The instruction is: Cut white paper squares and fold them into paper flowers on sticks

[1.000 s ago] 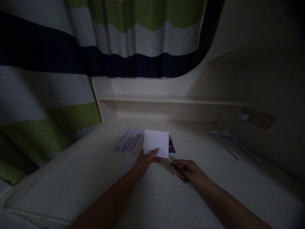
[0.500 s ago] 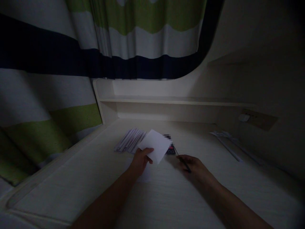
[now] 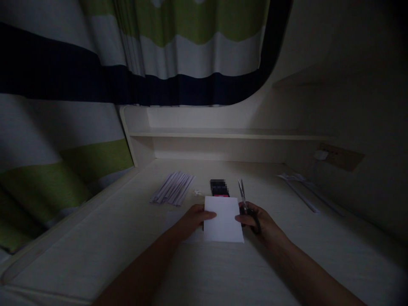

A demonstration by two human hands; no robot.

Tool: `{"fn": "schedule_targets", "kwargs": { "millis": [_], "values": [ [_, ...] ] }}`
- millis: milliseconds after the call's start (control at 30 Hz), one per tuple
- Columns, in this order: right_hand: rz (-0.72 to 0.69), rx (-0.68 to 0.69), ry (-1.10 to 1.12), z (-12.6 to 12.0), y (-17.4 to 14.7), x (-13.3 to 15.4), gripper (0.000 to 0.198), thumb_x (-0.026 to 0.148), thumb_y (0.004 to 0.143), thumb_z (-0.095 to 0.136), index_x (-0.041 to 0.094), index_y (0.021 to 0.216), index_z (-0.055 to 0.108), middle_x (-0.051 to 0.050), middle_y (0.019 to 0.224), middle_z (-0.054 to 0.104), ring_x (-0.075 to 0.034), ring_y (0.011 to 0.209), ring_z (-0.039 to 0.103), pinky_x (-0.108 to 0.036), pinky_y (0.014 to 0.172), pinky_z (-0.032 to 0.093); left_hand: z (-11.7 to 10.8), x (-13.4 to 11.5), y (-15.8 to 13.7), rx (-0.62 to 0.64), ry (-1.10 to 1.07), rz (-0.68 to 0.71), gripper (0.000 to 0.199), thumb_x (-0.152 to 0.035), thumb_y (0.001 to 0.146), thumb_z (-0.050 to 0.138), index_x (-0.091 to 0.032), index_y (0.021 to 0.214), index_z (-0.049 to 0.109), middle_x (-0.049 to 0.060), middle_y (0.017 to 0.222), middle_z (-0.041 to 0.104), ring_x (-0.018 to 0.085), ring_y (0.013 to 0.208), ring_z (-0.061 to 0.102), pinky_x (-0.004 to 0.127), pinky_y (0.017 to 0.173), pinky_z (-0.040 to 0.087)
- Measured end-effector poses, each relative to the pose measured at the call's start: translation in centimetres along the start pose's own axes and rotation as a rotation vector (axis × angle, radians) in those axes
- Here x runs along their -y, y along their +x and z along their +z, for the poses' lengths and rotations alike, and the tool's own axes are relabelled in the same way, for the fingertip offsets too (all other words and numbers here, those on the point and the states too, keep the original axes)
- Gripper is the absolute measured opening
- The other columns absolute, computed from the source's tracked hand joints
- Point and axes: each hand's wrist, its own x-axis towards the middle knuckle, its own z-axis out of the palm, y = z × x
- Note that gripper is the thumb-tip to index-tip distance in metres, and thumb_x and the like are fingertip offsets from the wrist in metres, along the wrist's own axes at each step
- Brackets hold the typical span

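A white sheet of paper is held up in front of me, roughly square to my view. My left hand pinches its left edge, thumb on top. On the opposite side, my right hand grips black-handled scissors, whose slightly parted metal blades point away from me. The right thumb also lies at the paper's right edge. Behind the paper sits a dark phone-like device, its near part covered. Another pale sheet lies flat on the desk, partly hidden under my left arm.
To the left lies a row of narrow folded paper strips, with small white scraps beside it. Long pale strips rest at the right. A shelf spans the back wall, and curtains hang along the left.
The paper has turned from tilted to straight and come nearer, moving right. My right hand now meets its right edge, with the scissors pointing more upright. The small scraps are now uncovered.
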Motion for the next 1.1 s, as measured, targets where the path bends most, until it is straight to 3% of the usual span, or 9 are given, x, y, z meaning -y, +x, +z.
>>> {"fn": "schedule_targets", "kwargs": {
  "millis": [100,167,267,333,533,667,833,967,1100],
  "values": [
    [-0.096,-0.125,0.085,-0.2,0.3,-0.4,0.029,0.015,0.052,0.071,0.018,0.077,0.056,0.000,0.074,0.060,-0.014,0.064,0.054,-0.025,0.058,0.041,0.3,0.5,0.9,-0.104,-0.160,0.089,0.035,-0.044,0.068,0.052,-0.015,0.085,0.059,0.007,0.083,0.062,0.018,0.077,0.056,0.028,0.065,0.043],
    [-0.153,-0.188,0.159,-0.1,0.4,-0.5,0.029,0.016,0.053,0.071,0.019,0.078,0.056,0.000,0.078,0.061,-0.014,0.068,0.055,-0.026,0.061,0.041,0.7,1.1,1.3,-0.105,-0.194,0.101,0.036,-0.044,0.064,0.057,-0.019,0.089,0.057,0.006,0.088,0.061,0.018,0.081,0.055,0.029,0.067,0.043],
    [-0.209,-0.238,0.229,0.1,0.3,-0.8,0.030,0.017,0.054,0.071,0.020,0.079,0.056,0.000,0.081,0.061,-0.015,0.073,0.056,-0.027,0.065,0.042,1.4,1.9,1.4,0.013,-0.162,0.068,0.040,-0.035,0.058,0.067,-0.018,0.092,0.055,0.005,0.084,0.061,0.016,0.073,0.057,0.031,0.068,0.044],
    [-0.229,-0.245,0.237,0.4,0.2,-1.0,0.029,0.018,0.054,0.071,0.020,0.079,0.056,0.000,0.080,0.062,-0.016,0.073,0.055,-0.028,0.065,0.042,2.1,2.3,1.2,0.051,-0.110,0.048,0.034,-0.034,0.062,0.064,-0.014,0.088,0.057,0.006,0.079,0.061,0.013,0.067,0.057,0.030,0.068,0.044],
    [-0.224,-0.225,0.121,0.9,-0.2,-1.1,0.026,0.022,0.056,0.071,0.020,0.077,0.055,0.002,0.069,0.058,-0.013,0.063,0.053,-0.026,0.060,0.040,3.0,2.4,0.9,-0.035,-0.040,-0.022,0.028,-0.036,0.065,0.061,-0.009,0.070,0.061,0.005,0.061,0.061,0.011,0.048,0.054,0.027,0.055,0.045],
    [-0.191,-0.061,-0.095,1.4,-0.4,-0.8,0.028,0.033,0.062,0.066,0.018,0.081,0.052,0.003,0.058,0.055,-0.012,0.057,0.053,-0.026,0.059,0.040,2.3,1.7,1.0,-0.204,-0.018,0.074,0.031,-0.038,0.066,0.058,-0.009,0.055,0.060,0.005,0.054,0.061,0.011,0.046,0.054,0.023,0.051,0.043],
    [-0.062,0.206,-0.328,1.8,-0.4,-1.6,0.037,0.040,0.056,0.068,0.017,0.080,0.050,0.004,0.059,0.052,-0.010,0.047,0.050,-0.026,0.050,0.042,1.4,0.4,0.8,-0.462,-0.036,0.197,0.030,-0.037,0.066,0.059,-0.009,0.061,0.063,0.008,0.062,0.065,0.014,0.054,0.059,0.025,0.059,0.046],
    [-0.009,0.333,-0.393,1.7,-0.4,-2.3,0.038,0.044,0.060,0.063,0.016,0.081,0.050,0.003,0.058,0.051,-0.010,0.046,0.049,-0.025,0.047,0.042,1.3,-0.1,0.6,-0.487,-0.034,0.208,0.029,-0.035,0.065,0.060,-0.007,0.064,0.065,0.011,0.065,0.067,0.017,0.060,0.061,0.027,0.062,0.047],
    [-0.010,0.370,-0.435,1.6,-0.5,-2.1,0.036,0.045,0.064,0.060,0.016,0.082,0.049,0.003,0.059,0.050,-0.009,0.045,0.047,-0.024,0.046,0.041,1.5,-0.2,0.5,-0.471,-0.022,0.185,0.027,-0.034,0.066,0.059,-0.008,0.062,0.065,0.010,0.061,0.067,0.017,0.058,0.062,0.026,0.058,0.048]
  ]
}}
